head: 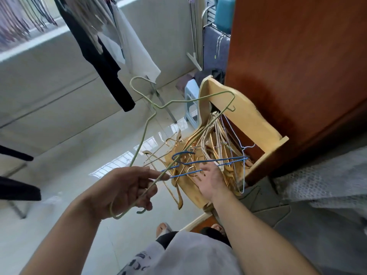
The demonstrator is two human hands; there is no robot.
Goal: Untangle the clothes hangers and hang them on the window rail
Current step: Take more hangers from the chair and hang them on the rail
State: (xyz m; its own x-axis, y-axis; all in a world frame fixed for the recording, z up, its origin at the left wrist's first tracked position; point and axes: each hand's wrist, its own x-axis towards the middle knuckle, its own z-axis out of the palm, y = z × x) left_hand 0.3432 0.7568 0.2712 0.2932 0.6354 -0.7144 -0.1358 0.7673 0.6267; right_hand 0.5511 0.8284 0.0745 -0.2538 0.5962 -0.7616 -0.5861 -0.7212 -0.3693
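Observation:
My left hand [127,190] grips a green wire hanger [142,135] by one lower corner and also pinches the end of a blue wire hanger [210,162]. The green hanger stands up with its hook at the top. The blue hanger lies level across a tangled heap of gold and white hangers [206,143] on a pale wooden chair [244,116]. With its fingers spread, my right hand [209,180] reaches into the heap just under the blue hanger. A light blue wire hanger [241,155] hangs at the heap's right side.
A brown wooden wardrobe [297,66] stands close on the right behind the chair. Clothes [103,42] hang from above at the upper left, with the window ledge [29,43] beyond. A blue plastic stool [191,104] stands past the chair. Glossy tiled floor [69,155] lies to the left.

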